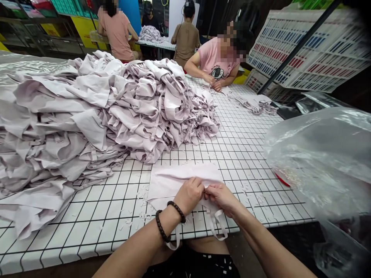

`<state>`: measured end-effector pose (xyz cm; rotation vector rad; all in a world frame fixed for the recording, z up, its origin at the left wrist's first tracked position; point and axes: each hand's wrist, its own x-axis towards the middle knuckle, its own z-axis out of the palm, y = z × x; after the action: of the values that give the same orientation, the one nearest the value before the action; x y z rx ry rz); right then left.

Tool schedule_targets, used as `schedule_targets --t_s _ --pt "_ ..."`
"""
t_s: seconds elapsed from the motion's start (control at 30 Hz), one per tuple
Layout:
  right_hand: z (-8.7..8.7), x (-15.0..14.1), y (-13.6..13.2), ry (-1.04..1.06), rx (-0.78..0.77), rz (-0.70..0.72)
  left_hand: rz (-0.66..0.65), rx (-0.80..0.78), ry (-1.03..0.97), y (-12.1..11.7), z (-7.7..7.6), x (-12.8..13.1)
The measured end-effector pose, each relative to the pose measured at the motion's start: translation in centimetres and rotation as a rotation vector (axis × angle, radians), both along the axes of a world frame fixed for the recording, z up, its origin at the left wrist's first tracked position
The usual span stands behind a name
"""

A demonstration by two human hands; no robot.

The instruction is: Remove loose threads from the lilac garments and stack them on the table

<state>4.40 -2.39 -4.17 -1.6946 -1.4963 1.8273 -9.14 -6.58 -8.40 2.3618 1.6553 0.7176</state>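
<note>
Fingertips nearly meeting, the left hand [189, 195] and right hand [222, 197] pinch the pale cloth piece [169, 181] towards its four o'clock side, probably for fine control, on the worktop [240, 154], heap [139, 104] at ten o'clock.

The surface [116, 208] is covered with a white cloth bearing a black grid pattern. A large, loose heap of pale lilac fabric pieces [139, 100] occupies its left and central part, with one piece hanging towards the near edge. A single pale fabric piece [171, 178] lies spread at the near middle, both hands [204, 193] upon it, its narrow straps [217, 227] reaching the edge. Small white scraps [129, 222] are scattered either side of this piece. Towards the far right corner lies a smaller, flatter group of similar pieces [256, 103].
</note>
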Motion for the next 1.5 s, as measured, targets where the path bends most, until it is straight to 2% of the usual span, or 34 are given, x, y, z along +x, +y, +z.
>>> schedule_targets --t_s 0.27,0.5,0.57,0.63,0.67,0.7,0.77,0.83,0.87,1.0,1.07,1.2,1.27,1.4,1.5 --pt "-0.7 0.3 -0.7 0.063 -0.018 -0.170 0.009 0.008 -0.017 0.0 -0.2 0.0" --pt "-1.8 -0.9 -3.1 0.083 0.015 -0.320 -0.008 0.021 -0.027 0.1 -0.5 -0.2" --pt "-1.5 -0.6 -3.6 0.086 -0.024 -0.285 -0.013 0.030 -0.042 0.1 -0.7 -0.4" --pt "-0.5 0.4 -3.5 0.036 -0.072 -0.131 -0.015 0.030 -0.069 0.2 -0.7 -0.5" --pt "0.2 1.2 -3.2 -0.027 -0.043 -0.033 -0.011 0.028 -0.090 0.1 -0.6 -0.6" --pt "0.9 1.9 -2.6 -0.125 0.036 0.052 -0.004 0.027 -0.115 0.1 -0.5 -0.7" --pt "2.0 3.2 -0.8 -0.377 0.332 0.138 0.011 0.025 -0.172 -0.1 0.0 -0.8" --pt "2.1 3.7 1.5 -0.571 0.645 0.151 0.019 0.022 -0.225 -0.3 0.5 -0.9" --pt "1.8 3.6 2.8 -0.614 0.748 0.168 0.025 0.022 -0.251 -0.5 0.9 -0.9" --pt "-0.5 1.6 6.8 -0.662 0.921 0.264 0.072 0.036 -0.364 -1.2 2.2 -1.3" --pt "-1.3 0.8 7.8 -0.702 0.948 0.273 0.149 0.043 -0.357 -1.5 2.4 -2.0" --pt "-1.3 0.5 8.6 -0.699 0.889 0.313 0.535 0.087 -0.186 -1.8 1.5 -4.4" --pt "-1.1 0.7 8.8 -0.681 0.858 0.312 0.667 0.102 -0.096 -1.8 0.8 -5.6" --pt "-1.1 1.1 8.8 -0.734 0.836 0.249 0.744 0.115 0.008 -1.7 0.3 -7.2" --pt "-1.7 1.0 8.9 -0.719 0.904 0.238 0.785 0.084 0.024 -1.3 0.2 -7.6"
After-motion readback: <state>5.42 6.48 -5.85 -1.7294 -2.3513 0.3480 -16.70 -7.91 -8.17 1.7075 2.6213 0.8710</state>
